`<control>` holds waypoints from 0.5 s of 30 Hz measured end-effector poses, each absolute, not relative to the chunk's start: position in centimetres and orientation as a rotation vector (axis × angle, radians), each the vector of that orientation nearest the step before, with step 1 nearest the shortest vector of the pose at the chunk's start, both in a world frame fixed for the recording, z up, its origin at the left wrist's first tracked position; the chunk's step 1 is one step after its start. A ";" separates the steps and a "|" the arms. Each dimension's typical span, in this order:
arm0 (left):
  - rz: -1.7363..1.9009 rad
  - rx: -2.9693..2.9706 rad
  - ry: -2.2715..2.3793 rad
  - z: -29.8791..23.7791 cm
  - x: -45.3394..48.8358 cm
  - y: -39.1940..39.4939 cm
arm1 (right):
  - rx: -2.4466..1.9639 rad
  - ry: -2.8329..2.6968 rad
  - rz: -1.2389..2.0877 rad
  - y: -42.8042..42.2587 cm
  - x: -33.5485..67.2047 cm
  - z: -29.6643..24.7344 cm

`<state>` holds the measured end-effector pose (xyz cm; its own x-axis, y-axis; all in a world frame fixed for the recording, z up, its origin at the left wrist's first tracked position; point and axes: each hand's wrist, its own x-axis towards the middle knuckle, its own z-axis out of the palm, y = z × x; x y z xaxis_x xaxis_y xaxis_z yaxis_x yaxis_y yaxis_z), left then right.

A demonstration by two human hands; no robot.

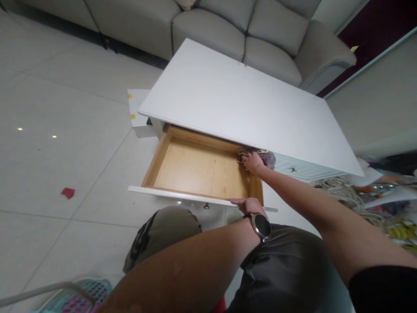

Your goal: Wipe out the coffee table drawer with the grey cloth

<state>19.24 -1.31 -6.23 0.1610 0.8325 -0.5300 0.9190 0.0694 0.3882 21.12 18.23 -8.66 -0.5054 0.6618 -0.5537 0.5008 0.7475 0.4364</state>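
Note:
A wooden drawer (198, 167) is pulled out of the white coffee table (247, 95), its pale bottom board bare. My right hand (253, 163) reaches over the drawer's right back corner, fingers closed on a grey fuzzy cloth bundle (269, 159) with beige edging; its exact kind is unclear. My left hand (250, 204), with a round watch (261, 226) on the wrist, touches the drawer's white front (182, 196) near its right end. Its visible fingers stretch along the top edge.
A grey sofa (208, 30) stands behind the table. A white box (141, 108) sits by the table's left end. Ropes (339, 187) and mixed clutter lie at right. A red scrap (68, 192) and a patterned basket (78, 295) are on the floor at left.

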 end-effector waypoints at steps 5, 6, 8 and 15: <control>-0.476 1.861 1.732 -6.7 19.7 -1.1 | 0.915 2.148 0.319 17.2 20.4 -10.9; -0.486 1.846 1.708 -6.4 19.6 -0.9 | 0.905 2.139 0.310 16.8 20.3 -11.1; -0.474 1.792 1.674 -5.7 19.3 -0.7 | 0.862 2.121 0.277 15.7 20.4 -11.1; -0.280 1.663 1.705 -4.4 18.7 -0.8 | 0.673 1.998 -0.052 10.4 21.6 -9.0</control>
<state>18.72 -0.84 -4.44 0.0985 0.7772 -0.6215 0.9350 0.1415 0.3251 21.57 10.37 -9.03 -0.3585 0.4359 -0.8255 0.4781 0.8452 0.2387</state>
